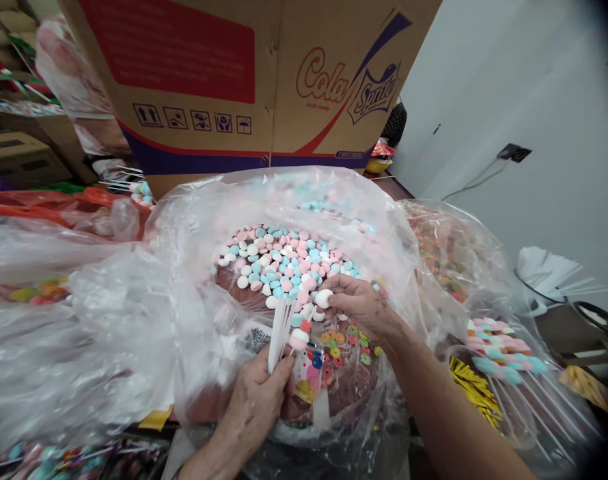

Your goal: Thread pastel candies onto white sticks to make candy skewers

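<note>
Currently: left hand [251, 403], grip closed round a bundle of white sticks [280, 333], one stick already carrying a pink-and-white candy [299, 339]. Right hand [359, 305], fingertips pinched on a single white candy disc [324, 298], just above and right of the stick tips. Behind both grips, an open clear plastic bag [194, 267] of pink, blue and white candies [284, 260]. Step judged: threading candies onto sticks; next calls for aligning disc with a stick tip.

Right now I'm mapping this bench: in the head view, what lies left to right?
Orange plastic bag → left hand holding white sticks → right hand pinching a white candy → finished candy skewers.
</note>
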Available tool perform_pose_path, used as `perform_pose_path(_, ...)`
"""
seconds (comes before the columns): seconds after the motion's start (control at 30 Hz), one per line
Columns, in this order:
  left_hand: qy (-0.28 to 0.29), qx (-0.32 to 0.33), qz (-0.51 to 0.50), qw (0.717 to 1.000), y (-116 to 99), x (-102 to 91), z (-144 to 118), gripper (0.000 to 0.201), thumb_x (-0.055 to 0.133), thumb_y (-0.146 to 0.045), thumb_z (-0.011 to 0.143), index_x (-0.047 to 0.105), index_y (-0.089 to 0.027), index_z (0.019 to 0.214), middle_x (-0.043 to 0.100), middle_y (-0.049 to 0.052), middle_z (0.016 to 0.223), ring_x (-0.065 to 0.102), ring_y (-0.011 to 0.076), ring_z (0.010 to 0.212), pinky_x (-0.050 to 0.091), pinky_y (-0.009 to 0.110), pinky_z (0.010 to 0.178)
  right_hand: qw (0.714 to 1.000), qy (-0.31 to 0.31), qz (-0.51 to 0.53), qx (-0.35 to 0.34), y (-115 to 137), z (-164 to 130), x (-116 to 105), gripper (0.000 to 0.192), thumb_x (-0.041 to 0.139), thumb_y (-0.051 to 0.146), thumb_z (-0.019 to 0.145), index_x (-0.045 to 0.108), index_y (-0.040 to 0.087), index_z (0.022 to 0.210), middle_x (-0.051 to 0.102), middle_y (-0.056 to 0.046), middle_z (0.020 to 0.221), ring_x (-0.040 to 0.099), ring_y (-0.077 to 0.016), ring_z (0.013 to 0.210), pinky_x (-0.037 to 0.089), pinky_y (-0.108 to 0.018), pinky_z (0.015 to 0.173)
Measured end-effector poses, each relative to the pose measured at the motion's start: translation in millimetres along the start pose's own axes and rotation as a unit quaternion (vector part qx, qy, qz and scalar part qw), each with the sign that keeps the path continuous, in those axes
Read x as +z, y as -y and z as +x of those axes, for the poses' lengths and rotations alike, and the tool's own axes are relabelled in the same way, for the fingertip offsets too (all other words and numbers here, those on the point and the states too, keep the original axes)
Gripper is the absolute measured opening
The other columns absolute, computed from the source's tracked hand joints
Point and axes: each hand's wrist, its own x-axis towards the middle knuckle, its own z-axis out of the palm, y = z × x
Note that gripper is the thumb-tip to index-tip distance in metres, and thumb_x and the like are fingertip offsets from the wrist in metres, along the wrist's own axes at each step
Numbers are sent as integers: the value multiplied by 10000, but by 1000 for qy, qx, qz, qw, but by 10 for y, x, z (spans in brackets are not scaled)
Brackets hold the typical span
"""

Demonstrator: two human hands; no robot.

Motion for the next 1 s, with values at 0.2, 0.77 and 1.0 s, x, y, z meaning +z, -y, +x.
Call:
perform_pose_path(0.2,11,3,12,1000,6,-4,11,314,660,-494,767,635,-205,647,405,-70,342,386,136,350,244,230,360,1000,-11,-8,-27,-54,23,8,228,775,283,686,672,170,856,707,5,695,643,-115,560,507,-235,547)
perform_pose_path(0.77,33,-16,15,999,-57,-11,-20,342,592,-527,802,596,-206,685,401,-83,346,333,114,322,213,232,361,694,-25,-682,-230,-315,-260,104,236,479,-22,813,613,167,854,643,-99,900,562,-242,874,452,-349,768)
perform_pose_path(1.0,29,-2,25,999,-65,-20,-26,344,589,-502,816,589,-212,631,412,-70,336,349,121,328,251,232,371,804,3,-528,-273,-347,-362,14,158,507,86,892,617,199,896,632,-43,899,592,-186,859,473,-288,781)
